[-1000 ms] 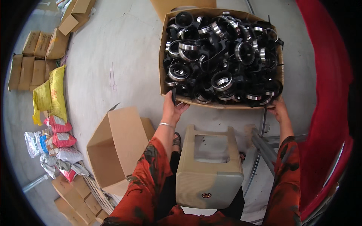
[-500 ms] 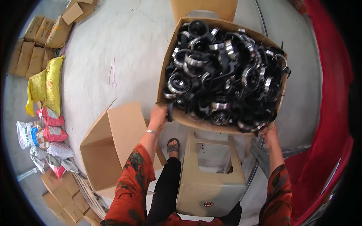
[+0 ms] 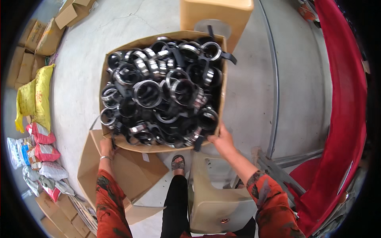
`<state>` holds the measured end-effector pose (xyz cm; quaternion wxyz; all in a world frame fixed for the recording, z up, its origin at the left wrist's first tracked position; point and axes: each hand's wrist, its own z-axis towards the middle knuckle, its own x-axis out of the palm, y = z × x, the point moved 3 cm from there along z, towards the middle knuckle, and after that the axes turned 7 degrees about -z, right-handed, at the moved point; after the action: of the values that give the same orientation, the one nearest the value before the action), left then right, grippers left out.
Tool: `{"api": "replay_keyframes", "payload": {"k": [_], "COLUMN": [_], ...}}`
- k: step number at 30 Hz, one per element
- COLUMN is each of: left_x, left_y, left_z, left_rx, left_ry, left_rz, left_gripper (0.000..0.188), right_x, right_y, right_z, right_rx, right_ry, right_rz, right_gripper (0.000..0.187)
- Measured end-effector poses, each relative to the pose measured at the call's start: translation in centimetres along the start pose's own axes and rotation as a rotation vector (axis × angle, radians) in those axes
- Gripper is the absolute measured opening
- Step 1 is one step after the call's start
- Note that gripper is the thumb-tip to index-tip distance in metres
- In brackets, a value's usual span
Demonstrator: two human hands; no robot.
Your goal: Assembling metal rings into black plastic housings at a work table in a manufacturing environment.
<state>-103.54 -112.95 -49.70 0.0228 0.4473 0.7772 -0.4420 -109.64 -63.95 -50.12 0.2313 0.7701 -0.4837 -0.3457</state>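
A brown cardboard carton point(image 3: 223, 91), heaped with black ring-shaped parts that have shiny silver bands point(image 3: 147, 94), is held up in front of me. My left hand point(image 3: 106, 146) grips its near left corner, fingers partly hidden by the box wall. At the near right corner my right hand point(image 3: 223, 139) is closed on the same carton. Several black tabs stick out past the rim. Below the left side of the load stands another open carton point(image 3: 91, 170), partly covered by it and by my left forearm.
A beige plastic stool point(image 3: 218, 206) stands close by my legs, and a tan stool point(image 3: 216, 10) stands beyond the carton. Along the left are yellow sacks point(image 3: 43, 95), bagged goods and stacked cartons point(image 3: 37, 35). Red cloth point(image 3: 345, 79) and a metal rail point(image 3: 273, 79) run along the right.
Both hands have carried the filled carton to the left and slightly nearer. It now hangs partly over the open carton, and its tilt has lessened.
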Motion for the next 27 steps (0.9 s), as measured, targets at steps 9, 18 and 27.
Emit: {"api": "replay_keyframes", "payload": {"k": [9,18,27], "left_x": [-12.2,-12.2,-17.1], "left_y": [-4.9,11.7,19.0], "left_z": [5.2,-15.7,-17.5], "left_rx": [0.093,0.468,0.396], "left_ry": [-0.093,0.003,-0.120], "left_rz": [-0.133,0.907,1.000], "left_gripper": [0.016,0.074,0.023], "right_x": [14.9,17.4,-0.6], "right_y": [13.0,11.7,-11.0], "right_z": [5.6,5.4,-8.4], "right_rx": [-0.158,-0.204,-0.050], "right_ry": [0.188,0.386,0.287], "right_rz": [-0.195,0.387,-0.429], "right_gripper": [0.084,0.083,0.036]}}
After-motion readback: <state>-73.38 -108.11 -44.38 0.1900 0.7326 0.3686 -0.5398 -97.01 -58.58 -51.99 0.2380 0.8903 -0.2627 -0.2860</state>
